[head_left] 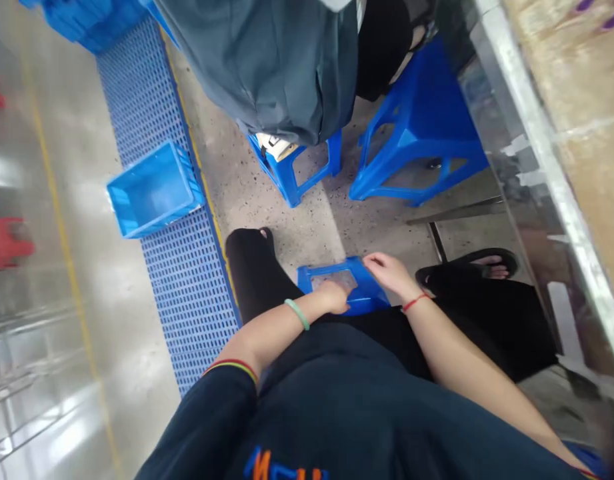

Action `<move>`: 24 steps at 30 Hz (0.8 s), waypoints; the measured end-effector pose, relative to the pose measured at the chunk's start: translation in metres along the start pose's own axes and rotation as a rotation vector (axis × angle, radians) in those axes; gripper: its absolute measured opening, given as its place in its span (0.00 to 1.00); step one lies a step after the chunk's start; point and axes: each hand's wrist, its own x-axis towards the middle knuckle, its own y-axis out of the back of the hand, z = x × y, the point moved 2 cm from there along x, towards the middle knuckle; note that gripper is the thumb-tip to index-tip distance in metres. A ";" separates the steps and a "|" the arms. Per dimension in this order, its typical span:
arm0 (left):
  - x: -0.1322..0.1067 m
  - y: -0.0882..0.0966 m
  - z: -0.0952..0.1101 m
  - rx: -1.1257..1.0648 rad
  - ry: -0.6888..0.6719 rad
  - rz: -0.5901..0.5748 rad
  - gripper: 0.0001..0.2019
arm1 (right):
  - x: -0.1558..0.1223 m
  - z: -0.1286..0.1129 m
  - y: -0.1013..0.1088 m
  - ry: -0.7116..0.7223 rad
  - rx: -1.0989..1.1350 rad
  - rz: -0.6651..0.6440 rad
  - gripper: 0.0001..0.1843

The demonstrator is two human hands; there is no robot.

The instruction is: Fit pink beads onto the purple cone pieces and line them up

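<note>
Resting at the lap, between the black-trousered thighs: one blue moulded-plastic rectangular frame [371, 295] with a central opening, its exact kind not settled by the view. Left hand [331, 297], palm down, fingers together, lies across the frame's near side; a pale green bangle [297, 314] sits on that wrist. Right hand [389, 275], fingers lightly curled and slightly apart, touches the frame's far corner; a red string bracelet [415, 303] circles that wrist. Whether either hand grips cannot be told.

Nearby: black trousers [467, 327] on the person's legs, a black slipper [467, 267] on a bare foot, and a dark navy T-shirt [311, 413] with orange lettering.

Beyond: two blue plastic stools, one larger [421, 133], one smaller [291, 170], standing on a speckled terrazzo floor [287, 223]. A dark grey-green fabric garment [259, 63] hangs above the smaller stool. One open blue plastic crate [154, 190] sits on a blue perforated floor mat [187, 320], edged by a yellow line [199, 167]. Along the right runs a wooden tabletop [581, 87] with a metal edge [537, 127]. Red objects [7, 243], too blurred to name, and a metal wire rack [27, 393] stand at far left.
</note>
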 end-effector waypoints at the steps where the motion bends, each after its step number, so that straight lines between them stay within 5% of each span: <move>1: -0.002 -0.008 -0.005 -0.034 0.015 -0.042 0.21 | 0.007 -0.001 -0.005 -0.033 0.042 -0.001 0.07; 5: -0.008 -0.033 -0.012 -0.164 0.044 -0.111 0.27 | 0.030 -0.011 -0.007 -0.122 0.256 0.146 0.08; 11: -0.012 -0.051 -0.013 -0.273 0.124 -0.086 0.37 | 0.046 -0.031 0.020 -0.151 0.578 0.392 0.06; 16: -0.015 -0.061 -0.019 -0.291 0.237 -0.029 0.41 | 0.037 -0.053 0.031 -0.227 0.897 0.528 0.10; 24: -0.017 -0.067 -0.021 -0.250 0.313 -0.001 0.43 | 0.005 -0.070 0.065 -0.227 1.086 0.679 0.12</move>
